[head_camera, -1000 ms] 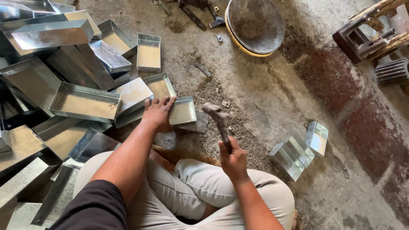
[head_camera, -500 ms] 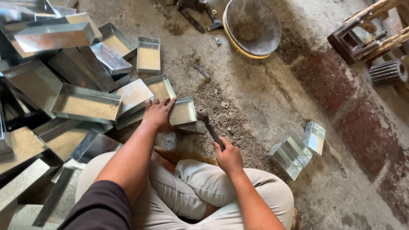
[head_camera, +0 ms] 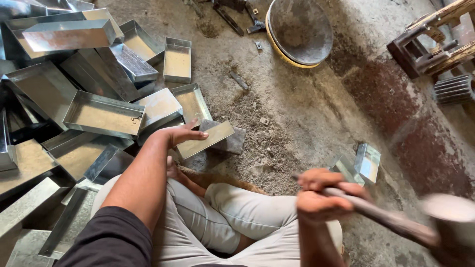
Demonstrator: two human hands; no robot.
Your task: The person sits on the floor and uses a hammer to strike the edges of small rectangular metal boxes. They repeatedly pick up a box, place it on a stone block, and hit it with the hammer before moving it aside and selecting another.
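Your hammer: head motion-blurred, cut off at lower right edge. Your left hand hides near end of tray. Scraps near block too small to tell.

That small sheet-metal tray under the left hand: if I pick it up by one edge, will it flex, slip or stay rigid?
The tray looks like thin folded sheet, so it is probably light, and its raised walls should keep it fairly stiff. Its shiny face suggests it may slide in the fingers; the thin edges could be sharp. It rests tilted on a block under the left hand, so a push would likely tip it off.
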